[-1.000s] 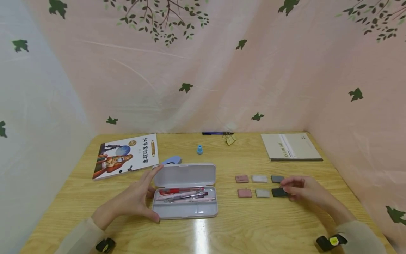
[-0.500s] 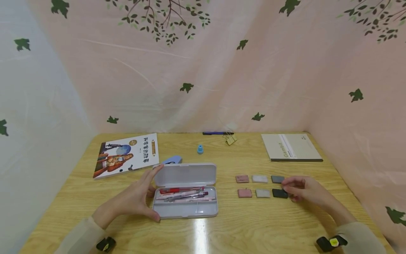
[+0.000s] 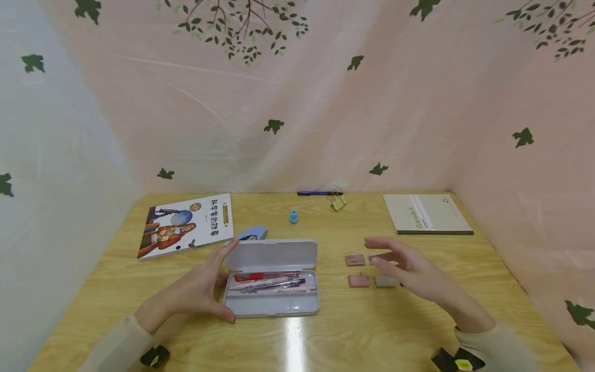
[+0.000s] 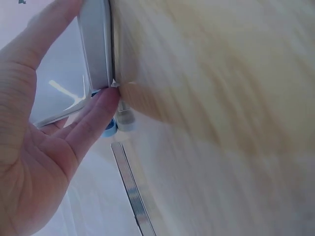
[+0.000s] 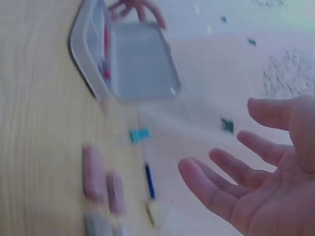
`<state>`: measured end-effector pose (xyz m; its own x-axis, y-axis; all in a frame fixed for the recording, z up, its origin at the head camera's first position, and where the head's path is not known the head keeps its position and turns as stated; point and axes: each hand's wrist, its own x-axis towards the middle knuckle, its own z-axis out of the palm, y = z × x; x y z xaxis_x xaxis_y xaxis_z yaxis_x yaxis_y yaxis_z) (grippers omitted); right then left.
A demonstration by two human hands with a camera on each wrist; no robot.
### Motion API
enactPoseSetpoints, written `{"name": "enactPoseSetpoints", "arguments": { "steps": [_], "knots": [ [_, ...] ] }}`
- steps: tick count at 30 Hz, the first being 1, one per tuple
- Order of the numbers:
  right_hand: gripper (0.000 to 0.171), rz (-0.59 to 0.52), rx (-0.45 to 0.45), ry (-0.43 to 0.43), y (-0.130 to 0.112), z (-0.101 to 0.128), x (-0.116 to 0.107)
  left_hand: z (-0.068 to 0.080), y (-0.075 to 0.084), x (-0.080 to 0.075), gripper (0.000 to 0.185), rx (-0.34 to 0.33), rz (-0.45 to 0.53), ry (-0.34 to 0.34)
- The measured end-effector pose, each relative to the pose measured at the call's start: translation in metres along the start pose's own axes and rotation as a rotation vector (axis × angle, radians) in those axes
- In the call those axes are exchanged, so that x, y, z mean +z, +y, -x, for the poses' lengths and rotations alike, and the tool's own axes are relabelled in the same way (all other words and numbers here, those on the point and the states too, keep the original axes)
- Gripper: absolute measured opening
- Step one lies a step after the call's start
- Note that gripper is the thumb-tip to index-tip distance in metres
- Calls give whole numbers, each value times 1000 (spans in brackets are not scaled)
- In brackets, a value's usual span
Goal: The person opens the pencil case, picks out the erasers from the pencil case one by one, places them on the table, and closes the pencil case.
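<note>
My left hand (image 3: 197, 289) holds the left end of an open pencil case (image 3: 260, 311), thumb at the front corner and fingers at the lid and behind. Inside the white case (image 4: 98, 44) lie several pens (image 3: 267, 283), one of them red. My right hand (image 3: 413, 266) hovers over small rectangular eraser-like blocks with its fingers spread and nothing in them; the right wrist view shows the bare palm (image 5: 266, 196). Two pink blocks (image 3: 358, 281) and a grey-white one (image 3: 385, 281) show; the dark ones are mostly hidden behind the hand.
An illustrated book (image 3: 186, 227) lies at the back left, and a blue rounded item (image 3: 254, 232) is partly behind the case lid. Farther back are a small light-blue piece (image 3: 293, 217), a blue pen (image 3: 318, 193) and a gold binder clip (image 3: 339, 202). A notebook (image 3: 427, 214) lies back right.
My right hand has left the dark blocks at the right end, moved left and up over the rows, and spread its fingers. The left hand stays on the pencil case.
</note>
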<state>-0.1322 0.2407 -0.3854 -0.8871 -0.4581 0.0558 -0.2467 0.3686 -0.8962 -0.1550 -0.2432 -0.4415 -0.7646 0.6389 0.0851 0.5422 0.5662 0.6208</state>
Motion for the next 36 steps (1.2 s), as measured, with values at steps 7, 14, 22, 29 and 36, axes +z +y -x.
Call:
{"name": "enactPoseSetpoints", "arguments": {
  "steps": [7, 14, 22, 29, 36],
  "knots": [
    [54, -138, 83, -97, 3, -41, 59, 2, 0, 1, 141, 37, 23, 18],
    [40, -24, 48, -156, 19, -53, 89, 6, 1, 5, 119, 94, -141, 60],
    [34, 19, -85, -211, 26, -52, 99, 9, 10, 3, 66, 81, -205, -12],
    [52, 214, -88, -223, 23, -54, 103, 8, 9, -2, 38, 142, -149, -20],
    [53, 278, -108, -223, 21, -54, 107, 7, 7, 2, 37, 183, -166, -4]
  ]
}}
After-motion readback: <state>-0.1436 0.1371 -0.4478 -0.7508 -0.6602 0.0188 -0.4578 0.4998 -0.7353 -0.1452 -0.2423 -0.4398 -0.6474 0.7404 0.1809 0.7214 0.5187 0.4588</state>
